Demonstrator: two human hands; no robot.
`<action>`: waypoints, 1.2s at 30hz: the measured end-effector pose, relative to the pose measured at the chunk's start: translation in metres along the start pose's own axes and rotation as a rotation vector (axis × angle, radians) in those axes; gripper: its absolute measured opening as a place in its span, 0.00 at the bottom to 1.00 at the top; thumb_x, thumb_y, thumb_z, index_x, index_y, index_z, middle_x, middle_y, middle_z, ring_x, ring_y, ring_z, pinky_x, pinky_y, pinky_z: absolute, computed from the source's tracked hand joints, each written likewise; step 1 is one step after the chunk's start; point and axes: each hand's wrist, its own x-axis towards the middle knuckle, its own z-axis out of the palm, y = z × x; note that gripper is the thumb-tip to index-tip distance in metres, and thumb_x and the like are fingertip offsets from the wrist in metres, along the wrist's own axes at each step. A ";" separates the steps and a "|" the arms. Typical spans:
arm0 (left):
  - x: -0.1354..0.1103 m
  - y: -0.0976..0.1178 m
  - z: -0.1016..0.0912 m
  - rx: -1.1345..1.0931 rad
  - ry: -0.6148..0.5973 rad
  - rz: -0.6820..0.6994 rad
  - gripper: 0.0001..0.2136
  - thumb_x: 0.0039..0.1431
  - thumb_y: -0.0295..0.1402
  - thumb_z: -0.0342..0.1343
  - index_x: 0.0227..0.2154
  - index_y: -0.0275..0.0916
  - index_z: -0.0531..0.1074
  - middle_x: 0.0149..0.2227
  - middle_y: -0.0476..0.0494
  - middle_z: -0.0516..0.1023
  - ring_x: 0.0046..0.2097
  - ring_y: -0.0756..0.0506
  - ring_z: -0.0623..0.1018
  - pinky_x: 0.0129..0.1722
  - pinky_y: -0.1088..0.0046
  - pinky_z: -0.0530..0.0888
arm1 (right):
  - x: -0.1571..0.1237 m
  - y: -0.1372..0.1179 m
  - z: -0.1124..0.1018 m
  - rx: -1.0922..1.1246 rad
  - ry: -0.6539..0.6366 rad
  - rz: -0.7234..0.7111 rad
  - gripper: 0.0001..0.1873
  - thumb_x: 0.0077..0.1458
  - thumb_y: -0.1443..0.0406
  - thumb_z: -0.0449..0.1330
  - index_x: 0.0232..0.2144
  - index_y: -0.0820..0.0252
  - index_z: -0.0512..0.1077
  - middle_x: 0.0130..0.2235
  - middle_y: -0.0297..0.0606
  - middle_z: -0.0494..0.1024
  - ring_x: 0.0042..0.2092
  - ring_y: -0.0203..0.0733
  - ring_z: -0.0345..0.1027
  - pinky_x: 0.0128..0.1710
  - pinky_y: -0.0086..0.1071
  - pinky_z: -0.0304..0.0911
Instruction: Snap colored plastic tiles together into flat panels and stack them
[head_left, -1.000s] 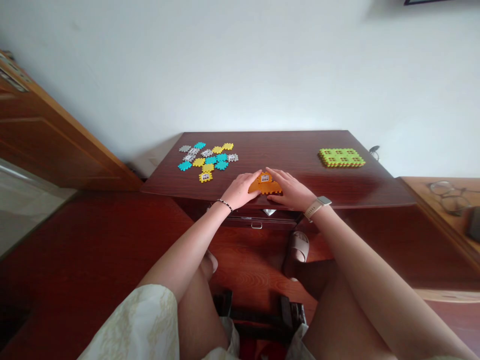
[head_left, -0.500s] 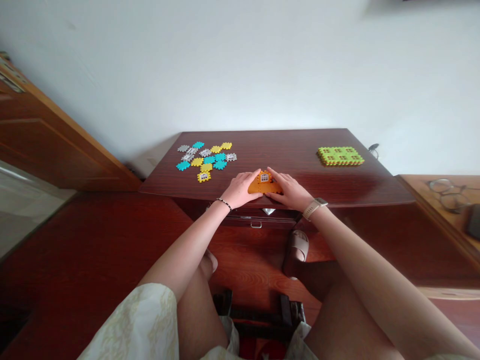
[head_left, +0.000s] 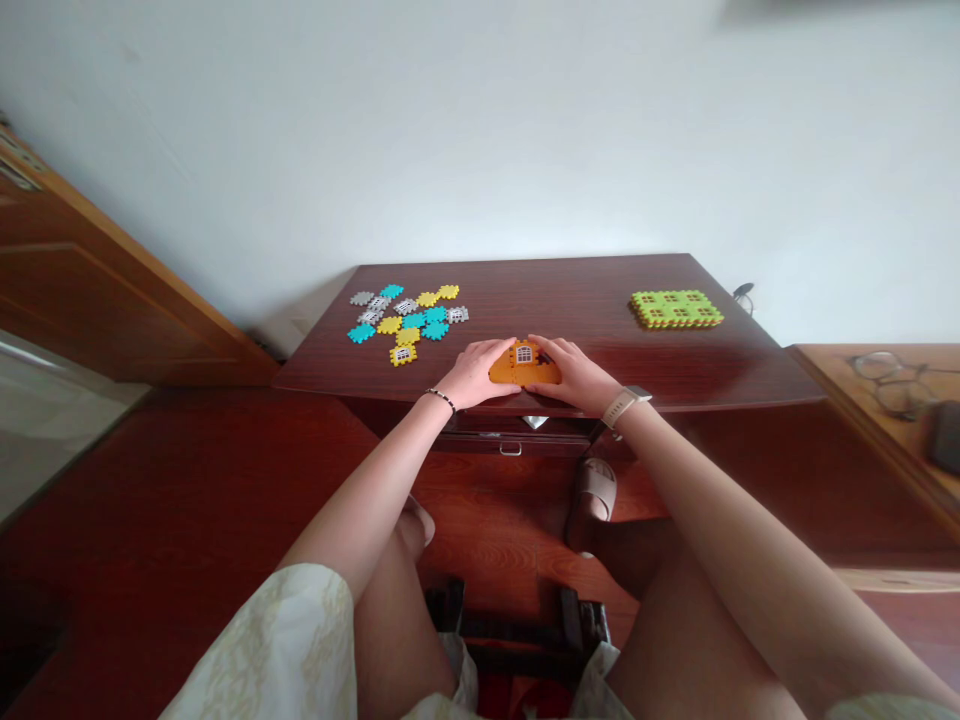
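Note:
Between my two hands, near the table's front edge, are joined orange interlocking building pieces [head_left: 517,374], one of them with a white window in it. My left hand [head_left: 476,374] grips their left side, fingers behind and thumb in front. On the right side my right hand [head_left: 579,380] holds them the same way. Part of the orange pieces is covered by my fingers. To the left lie several loose notched tiles in yellow, blue and grey, such as a yellow window tile [head_left: 403,355] and a blue tile [head_left: 361,333].
A stack of green window panels [head_left: 676,309] lies at the right of the dark wooden table [head_left: 540,290]. Behind the table is a pale wall [head_left: 480,130]. Eyeglasses [head_left: 889,385] rest on a side surface at the far right. A drawer handle [head_left: 511,449] shows below the tabletop.
The view has shifted slightly. My hands still hold the orange pieces in about the same place, and a little more of the right part shows between my fingers.

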 end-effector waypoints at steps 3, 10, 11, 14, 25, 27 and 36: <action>0.002 0.000 -0.002 0.004 -0.009 -0.003 0.41 0.61 0.49 0.73 0.74 0.49 0.65 0.75 0.35 0.70 0.75 0.29 0.68 0.75 0.42 0.64 | 0.003 0.003 0.000 0.000 -0.012 0.009 0.49 0.63 0.48 0.71 0.78 0.53 0.60 0.68 0.52 0.73 0.68 0.64 0.68 0.72 0.59 0.62; 0.008 -0.004 -0.002 0.026 -0.031 -0.020 0.42 0.58 0.51 0.74 0.73 0.51 0.66 0.75 0.36 0.70 0.75 0.27 0.67 0.74 0.39 0.64 | 0.010 0.009 -0.003 -0.003 -0.057 0.031 0.49 0.59 0.48 0.73 0.76 0.52 0.63 0.69 0.52 0.72 0.69 0.65 0.66 0.73 0.60 0.61; 0.008 -0.005 -0.002 0.031 -0.035 -0.022 0.43 0.58 0.51 0.74 0.73 0.51 0.66 0.75 0.36 0.70 0.75 0.27 0.67 0.74 0.39 0.64 | 0.011 0.009 -0.003 -0.002 -0.064 0.032 0.49 0.59 0.48 0.73 0.76 0.52 0.63 0.69 0.51 0.72 0.70 0.65 0.65 0.73 0.60 0.61; 0.011 -0.008 -0.001 0.040 -0.043 -0.026 0.43 0.57 0.53 0.74 0.73 0.52 0.66 0.75 0.36 0.70 0.75 0.26 0.66 0.74 0.38 0.64 | 0.013 0.011 -0.004 0.007 -0.078 0.035 0.49 0.58 0.48 0.74 0.76 0.50 0.63 0.70 0.50 0.71 0.71 0.65 0.63 0.74 0.61 0.59; 0.015 -0.014 0.000 0.078 -0.093 -0.032 0.44 0.56 0.59 0.73 0.73 0.50 0.68 0.77 0.35 0.66 0.76 0.25 0.64 0.75 0.36 0.62 | 0.018 0.015 -0.007 0.000 -0.146 0.068 0.49 0.57 0.45 0.75 0.74 0.52 0.67 0.71 0.51 0.69 0.74 0.66 0.59 0.76 0.62 0.57; 0.016 -0.016 0.001 0.083 -0.099 -0.027 0.44 0.56 0.60 0.72 0.72 0.50 0.70 0.77 0.35 0.66 0.76 0.24 0.63 0.75 0.35 0.62 | 0.018 0.016 -0.008 -0.003 -0.155 0.066 0.48 0.56 0.44 0.75 0.73 0.51 0.68 0.71 0.51 0.68 0.74 0.66 0.59 0.76 0.63 0.57; 0.015 -0.015 -0.003 0.093 -0.130 -0.022 0.45 0.55 0.62 0.72 0.72 0.52 0.70 0.78 0.37 0.64 0.77 0.24 0.62 0.76 0.34 0.61 | 0.018 0.017 -0.006 -0.028 -0.169 0.060 0.46 0.55 0.43 0.75 0.71 0.49 0.72 0.73 0.49 0.67 0.75 0.67 0.57 0.78 0.63 0.55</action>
